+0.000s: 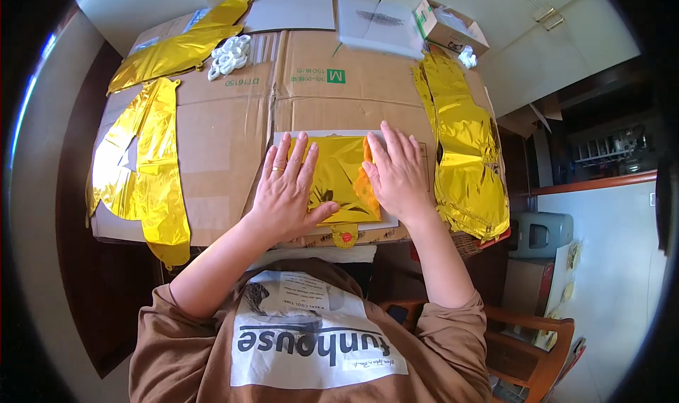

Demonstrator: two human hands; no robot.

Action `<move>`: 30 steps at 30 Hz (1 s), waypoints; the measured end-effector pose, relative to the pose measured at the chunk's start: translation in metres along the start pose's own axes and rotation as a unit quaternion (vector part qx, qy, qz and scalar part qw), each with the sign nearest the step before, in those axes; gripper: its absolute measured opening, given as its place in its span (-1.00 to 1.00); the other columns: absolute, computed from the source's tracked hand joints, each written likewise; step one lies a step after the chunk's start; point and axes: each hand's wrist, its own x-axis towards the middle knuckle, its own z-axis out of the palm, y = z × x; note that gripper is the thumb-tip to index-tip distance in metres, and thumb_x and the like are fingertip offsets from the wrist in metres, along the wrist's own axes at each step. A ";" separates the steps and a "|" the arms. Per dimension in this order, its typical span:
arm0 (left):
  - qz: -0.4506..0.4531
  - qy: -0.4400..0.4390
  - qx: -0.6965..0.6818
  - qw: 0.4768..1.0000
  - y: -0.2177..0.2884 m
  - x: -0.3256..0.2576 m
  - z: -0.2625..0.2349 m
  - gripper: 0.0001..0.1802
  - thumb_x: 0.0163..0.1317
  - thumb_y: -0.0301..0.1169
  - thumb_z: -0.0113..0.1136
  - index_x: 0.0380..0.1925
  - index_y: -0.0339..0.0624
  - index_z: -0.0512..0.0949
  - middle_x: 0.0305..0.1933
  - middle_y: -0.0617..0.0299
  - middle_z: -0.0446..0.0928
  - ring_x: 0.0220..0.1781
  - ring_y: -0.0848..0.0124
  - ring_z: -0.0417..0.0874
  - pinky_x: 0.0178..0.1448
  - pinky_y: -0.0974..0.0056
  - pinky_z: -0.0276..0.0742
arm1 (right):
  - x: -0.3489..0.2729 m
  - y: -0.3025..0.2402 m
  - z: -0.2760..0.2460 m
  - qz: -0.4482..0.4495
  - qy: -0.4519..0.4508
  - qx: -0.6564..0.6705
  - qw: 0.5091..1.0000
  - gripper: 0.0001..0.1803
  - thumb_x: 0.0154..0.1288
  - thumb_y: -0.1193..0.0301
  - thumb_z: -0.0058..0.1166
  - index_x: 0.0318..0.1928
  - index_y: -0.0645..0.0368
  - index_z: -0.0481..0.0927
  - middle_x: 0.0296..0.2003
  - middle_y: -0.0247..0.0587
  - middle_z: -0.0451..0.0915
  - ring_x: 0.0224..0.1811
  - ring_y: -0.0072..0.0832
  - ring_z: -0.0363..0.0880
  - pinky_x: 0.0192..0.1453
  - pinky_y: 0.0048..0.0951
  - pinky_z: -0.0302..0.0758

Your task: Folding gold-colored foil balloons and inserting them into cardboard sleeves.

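A gold foil sheet, seemingly a flat foil balloon [338, 164], lies on a white board [387, 223] near the front edge of the cardboard-covered table. My left hand [284, 191] rests spread over the sheet's left side, thumb out and a ring on one finger. On its right side, my right hand [397, 173] lies with fingers stretched out. An orange cloth [365, 188] shows along that palm's inner edge, partly hidden beneath it. A round gold tab with a red spot [345, 236] sticks out below the board.
Flattened cardboard [212, 134] covers the table. Gold foil balloons lie at the left [152, 170], back left [173, 53] and right [463, 148]. White bundled cords [230, 55], a white board [288, 13], a clear plastic sheet [375, 25] and a small box [453, 27] sit at the back.
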 end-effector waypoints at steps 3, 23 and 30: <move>-0.001 0.005 -0.008 1.000 -0.001 -0.001 0.002 0.11 0.34 0.36 -0.02 0.53 -0.38 0.09 0.64 -0.28 -0.03 0.69 -0.18 -0.11 0.67 -0.17 -0.21 | -0.003 0.003 0.005 0.004 -0.003 -0.010 1.000 -0.40 0.50 0.17 0.02 0.40 0.23 0.38 0.45 0.12 0.27 0.48 0.05 0.23 0.57 0.16 0.06; -0.055 0.064 -0.238 0.968 -0.034 -0.014 -0.049 -0.07 0.26 -0.26 0.34 0.54 -0.25 0.10 0.56 -0.20 0.17 0.58 -0.11 0.20 0.59 -0.01 0.19 | -0.008 0.011 -0.001 0.043 0.037 0.141 0.988 -0.43 0.61 0.17 -0.12 0.44 0.26 0.34 0.47 0.14 0.26 0.51 0.07 0.20 0.57 0.02 0.15; -0.091 0.052 -0.252 0.962 -0.060 0.001 -0.045 -0.51 0.27 -0.46 0.26 0.22 -0.29 0.52 0.09 -0.07 0.61 0.06 0.05 0.66 0.17 0.11 0.58 | 0.003 -0.020 -0.021 -0.035 -0.042 0.105 0.993 -0.33 0.61 0.11 -0.13 0.54 0.21 0.17 0.57 0.08 0.10 0.63 -0.02 0.03 0.66 0.02 -0.03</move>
